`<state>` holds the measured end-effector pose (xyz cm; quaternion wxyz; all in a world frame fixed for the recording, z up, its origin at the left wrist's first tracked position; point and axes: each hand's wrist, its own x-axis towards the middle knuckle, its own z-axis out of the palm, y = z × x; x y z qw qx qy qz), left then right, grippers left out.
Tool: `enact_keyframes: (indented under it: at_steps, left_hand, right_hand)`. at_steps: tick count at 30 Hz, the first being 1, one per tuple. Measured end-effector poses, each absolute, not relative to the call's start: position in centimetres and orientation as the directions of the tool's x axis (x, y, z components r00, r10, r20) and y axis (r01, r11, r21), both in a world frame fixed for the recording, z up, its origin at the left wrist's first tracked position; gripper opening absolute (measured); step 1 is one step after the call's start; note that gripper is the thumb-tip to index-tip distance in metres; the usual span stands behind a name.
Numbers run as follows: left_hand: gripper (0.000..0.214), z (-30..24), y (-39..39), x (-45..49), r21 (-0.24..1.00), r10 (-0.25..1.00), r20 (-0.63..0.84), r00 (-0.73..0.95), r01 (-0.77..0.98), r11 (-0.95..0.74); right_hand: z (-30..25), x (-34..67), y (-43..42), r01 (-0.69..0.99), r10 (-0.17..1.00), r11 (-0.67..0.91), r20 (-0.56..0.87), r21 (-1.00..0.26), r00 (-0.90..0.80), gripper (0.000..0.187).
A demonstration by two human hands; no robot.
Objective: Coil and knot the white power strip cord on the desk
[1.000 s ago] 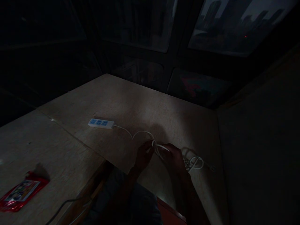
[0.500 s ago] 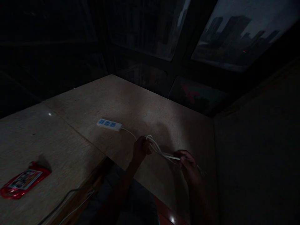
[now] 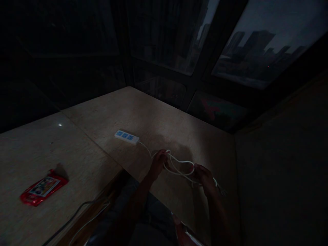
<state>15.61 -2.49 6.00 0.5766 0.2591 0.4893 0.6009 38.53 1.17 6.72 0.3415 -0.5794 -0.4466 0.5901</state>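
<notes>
A white power strip point(image 3: 127, 137) with blue sockets lies on the wooden table point(image 3: 164, 119). Its white cable point(image 3: 179, 167) runs right to my hands, where it hangs in loose loops between them. My left hand point(image 3: 159, 162) is closed on the looped cable at the strip's side. My right hand point(image 3: 203, 175) is closed on the loops' other end, and the cable's tail trails past it to the right on the table. The room is very dark, so finger detail is hard to see.
A red packet point(image 3: 44, 188) lies on a second tabletop at the left. A dark cord point(image 3: 77, 212) hangs along that table's near edge. Dark windows point(image 3: 256, 51) with a city skyline stand behind the table. My lap is below the table edge.
My hands went from close together on bunched cable to apart, with the loops drawn out between them. The pile of cable by my right hand is gone. The view shifted up and right.
</notes>
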Motion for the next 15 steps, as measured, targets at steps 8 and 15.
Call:
enact_keyframes:
  at_steps: [8,15]
  left_hand:
    - [0.083,6.7,-3.1,17.1,0.871,0.932,-0.302,-0.199,-0.456,0.185]
    - [0.074,7.2,-3.0,16.6,0.884,0.924,-0.308,-0.228,-0.427,0.19]
  right_hand:
    - [9.1,36.9,1.9,0.302,0.957,0.086,-0.005,-0.949,-0.289,0.042]
    - [11.5,29.8,0.4,0.672,0.728,0.508,-0.148,-0.539,-0.669,0.023]
